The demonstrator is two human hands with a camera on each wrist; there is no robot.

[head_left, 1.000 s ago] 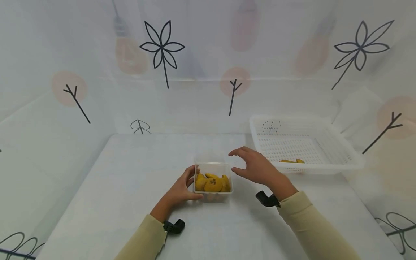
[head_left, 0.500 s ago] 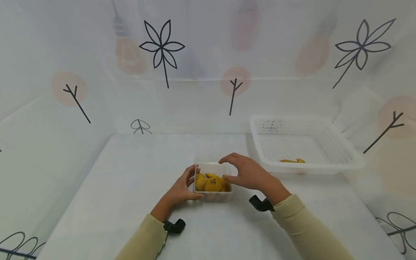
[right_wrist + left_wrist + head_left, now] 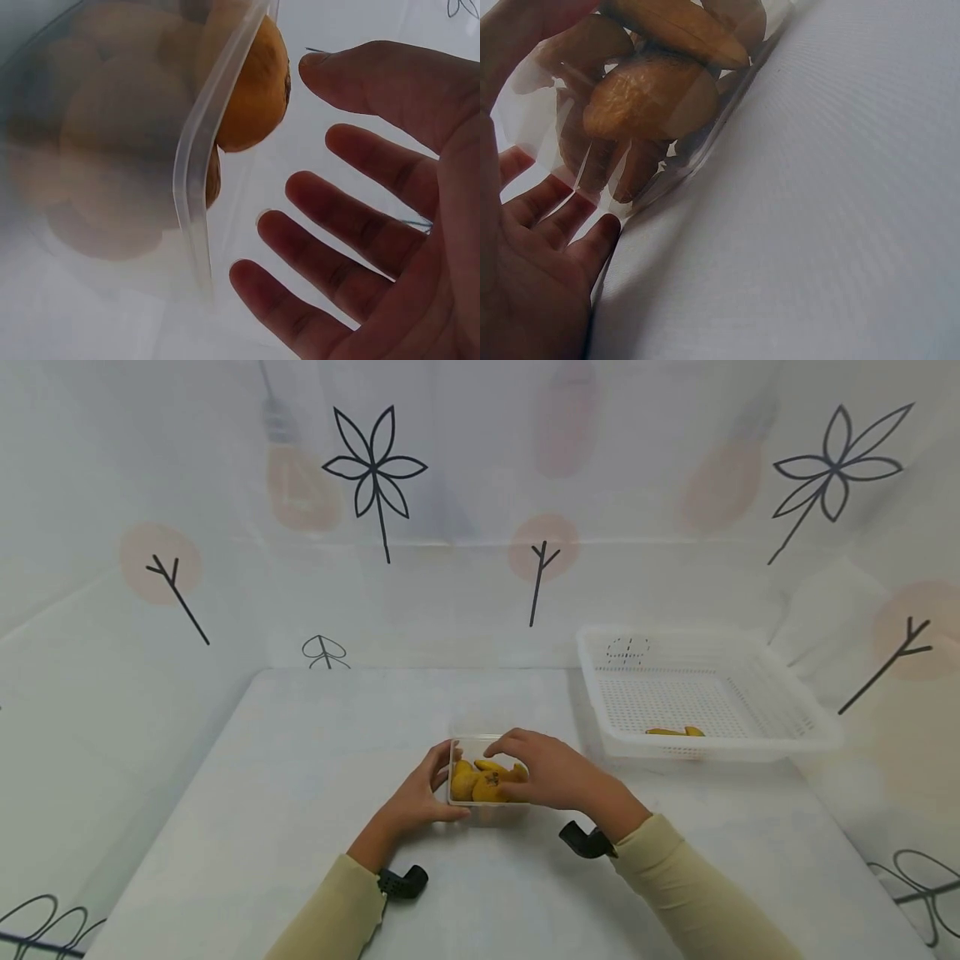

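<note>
A clear plastic box (image 3: 495, 817) stands on the white table, filled with yellow loquats (image 3: 465, 782). My left hand (image 3: 415, 795) grips its left side, fingers at the back corner and thumb along the front. Through the box wall in the left wrist view several loquats (image 3: 652, 97) are visible. Over the right part of the box is my right hand (image 3: 558, 774), its fingers spread and loosely bent. In the right wrist view that hand (image 3: 375, 202) holds nothing, and its thumb is near a loquat (image 3: 259, 90) sticking up above the box rim (image 3: 196, 135).
A white perforated basket (image 3: 720, 748) stands at the back right of the table (image 3: 337, 727). Some yellow fruit (image 3: 667, 732) lies in it, partly hidden by the front wall. A white printed cloth (image 3: 450, 602) hangs behind and at the sides.
My right hand has moved left and slightly toward me, from beside the box to over its right part. The left hand and the box have stayed in place.
</note>
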